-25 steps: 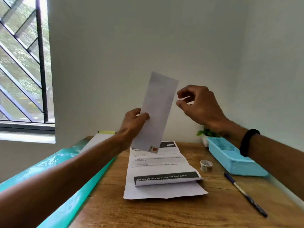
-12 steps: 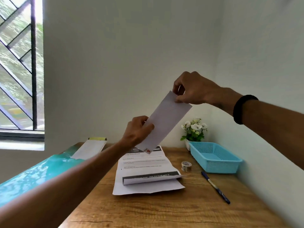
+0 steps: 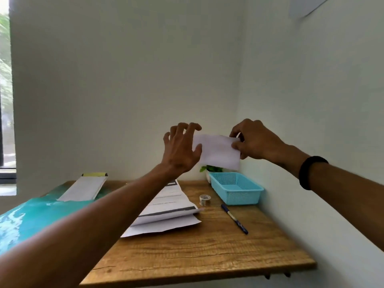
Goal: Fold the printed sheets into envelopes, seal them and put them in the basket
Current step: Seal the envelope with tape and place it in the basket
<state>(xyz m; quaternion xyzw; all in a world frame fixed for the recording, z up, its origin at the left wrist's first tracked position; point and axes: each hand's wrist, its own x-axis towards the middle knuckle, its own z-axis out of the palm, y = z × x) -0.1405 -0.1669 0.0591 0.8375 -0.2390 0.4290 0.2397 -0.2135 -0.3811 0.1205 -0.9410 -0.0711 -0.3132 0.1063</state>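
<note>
A white folded envelope hangs level in the air above the far right of the wooden table. My right hand pinches its right end between thumb and fingers. My left hand is at the envelope's left end with fingers spread; its thumb touches the paper's edge. The light blue mesh basket sits just below the envelope, against the right wall, and shows nothing inside. Printed sheets, partly folded, lie on the table behind my left forearm.
A small tape roll and a blue pen lie between the sheets and the basket. A potted plant stands behind the basket. White sheets rest on a teal surface at left. Walls close the back and right.
The envelope swung from upright to level and moved right, over the basket. My right hand took hold of its end; my left hand's grip on it opened.
</note>
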